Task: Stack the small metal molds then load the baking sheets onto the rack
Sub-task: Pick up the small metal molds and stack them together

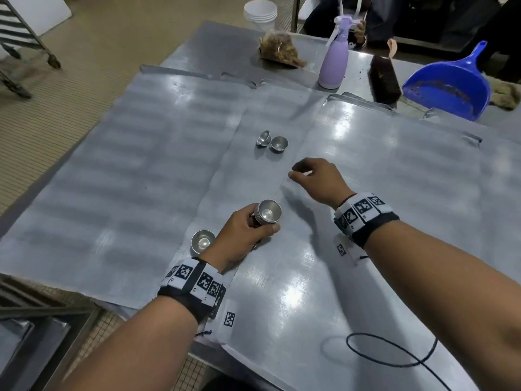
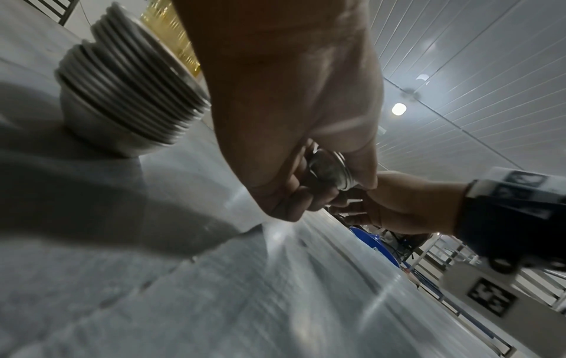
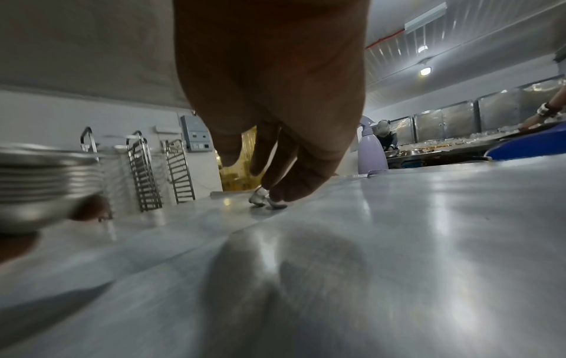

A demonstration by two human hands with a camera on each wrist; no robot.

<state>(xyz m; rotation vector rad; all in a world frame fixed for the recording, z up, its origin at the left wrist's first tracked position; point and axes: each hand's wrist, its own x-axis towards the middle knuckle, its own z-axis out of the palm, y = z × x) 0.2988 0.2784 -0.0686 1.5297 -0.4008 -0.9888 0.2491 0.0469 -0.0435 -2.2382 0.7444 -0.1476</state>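
Note:
My left hand (image 1: 262,225) grips a tilted stack of small metal molds (image 1: 269,211) just above the baking sheet (image 1: 112,179); the left wrist view shows the stack's rims (image 2: 335,169) between the curled fingers. A second nested stack (image 1: 202,242) (image 2: 128,97) stands on the sheet left of that hand. Two loose molds (image 1: 263,138) (image 1: 279,143) lie farther back, also visible past my fingers in the right wrist view (image 3: 258,198). My right hand (image 1: 294,171) (image 3: 269,157) hovers between them and the held stack, fingers loosely curled, holding nothing.
Several overlapping baking sheets (image 1: 394,179) cover the steel table. At the back stand a lilac spray bottle (image 1: 334,63), a brush (image 1: 384,77), a blue dustpan (image 1: 448,86), a bag (image 1: 280,49) and white cups (image 1: 260,12). A wheeled rack (image 1: 17,38) stands far left. A black cord (image 1: 394,351) lies near me.

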